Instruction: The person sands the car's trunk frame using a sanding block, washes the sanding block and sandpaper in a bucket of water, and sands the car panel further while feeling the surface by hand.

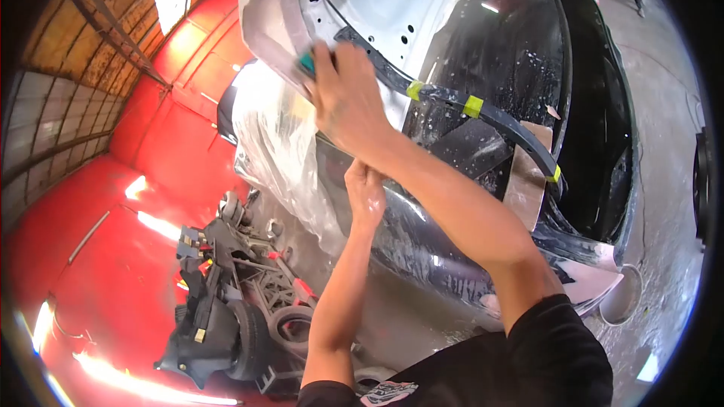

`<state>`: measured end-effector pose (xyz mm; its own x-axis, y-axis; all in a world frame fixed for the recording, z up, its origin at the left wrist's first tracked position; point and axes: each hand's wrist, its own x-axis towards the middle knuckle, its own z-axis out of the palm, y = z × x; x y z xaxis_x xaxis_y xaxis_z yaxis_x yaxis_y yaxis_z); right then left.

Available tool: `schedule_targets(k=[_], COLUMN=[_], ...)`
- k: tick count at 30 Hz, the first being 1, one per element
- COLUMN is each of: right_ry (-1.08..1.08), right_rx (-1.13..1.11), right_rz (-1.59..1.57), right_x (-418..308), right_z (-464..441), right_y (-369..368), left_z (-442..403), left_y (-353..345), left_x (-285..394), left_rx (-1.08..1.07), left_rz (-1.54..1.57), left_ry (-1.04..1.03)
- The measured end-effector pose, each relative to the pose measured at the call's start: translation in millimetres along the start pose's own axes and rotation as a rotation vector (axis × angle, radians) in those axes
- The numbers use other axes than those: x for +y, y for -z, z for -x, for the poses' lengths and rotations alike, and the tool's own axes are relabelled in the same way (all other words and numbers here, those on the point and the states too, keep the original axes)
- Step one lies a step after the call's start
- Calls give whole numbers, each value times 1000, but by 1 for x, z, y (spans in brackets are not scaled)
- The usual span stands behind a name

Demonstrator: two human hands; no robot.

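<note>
My right hand (347, 94) is closed around a small teal block (307, 62), which looks like a sanding block. It is at the edge of a raised, pale grey car lid (275, 26); whether the block touches the panel is hard to see. Below the right wrist is my left hand (366, 194), close to or touching it, its fingers largely hidden behind that forearm. A dark trim strip (445, 96) with yellow tape (473, 106) curves across the car opening just right of my right hand. Wet, spotted dark glass (505, 38) lies beyond.
Clear plastic sheeting (275, 136) hangs over the car's left side. Removed car parts and a tyre (290, 328) are piled on the floor at lower left. A piece of brown cardboard (528, 181) lies on the car, and a bucket (622, 295) stands at right.
</note>
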<state>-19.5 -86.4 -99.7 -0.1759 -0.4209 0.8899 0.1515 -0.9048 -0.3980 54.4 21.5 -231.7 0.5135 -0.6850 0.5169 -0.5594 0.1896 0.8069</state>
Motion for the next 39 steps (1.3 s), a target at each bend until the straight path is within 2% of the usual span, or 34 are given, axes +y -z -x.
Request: schedule_targets(k=[4,8,11,13,17,19,22,24,25,26,28,29,33,35,37,39], right_ry=[-27,-67,-4,18,-13,24,14,28,100,71,-89,-110,-251,-227,-197,-152], right_rx=[-32,10,-50,-70,70,-9,-37,-34,10,64,-1,-69,-142,-173,-182,-179], right_rz=[27,17,2,30,29,26,22,60,5,41,-20,-74,-143,-109,-99,-117], right_x=[2,-14,15,16,-15,-2,12,9,12,-2,-9,-8,19,28,33,35], right_z=[32,-21,37,45,-28,-4,31,27,5,-20,-30,-23,19,36,41,40], right_y=[14,-8,8,15,-9,-3,5,5,-6,-10,-4,9,92,134,167,191], left_z=[-5,-3,-9,-3,-6,-3,-6,-6,-8,-3,-12,-10,1,0,-13,-37], left_y=[-5,-6,-3,-12,-17,-16,-11,-16,-18,-14,-9,-1,-1,12,21,19], left_x=[9,14,10,19,19,17,5,-1,-1,0,14,28,52,77,108,159], left_rx=[-24,-15,-27,1,38,30,5,43,52,23,-25,-63,164,262,188,216], left_rz=[-32,-53,-89,-57,51,66,-121,5,59,16,-47,-321,-604,-742,-785,-1223], left_ry=[-49,28,-9,-42,51,36,-48,20,53,65,65,106,-406,-607,-736,-959])
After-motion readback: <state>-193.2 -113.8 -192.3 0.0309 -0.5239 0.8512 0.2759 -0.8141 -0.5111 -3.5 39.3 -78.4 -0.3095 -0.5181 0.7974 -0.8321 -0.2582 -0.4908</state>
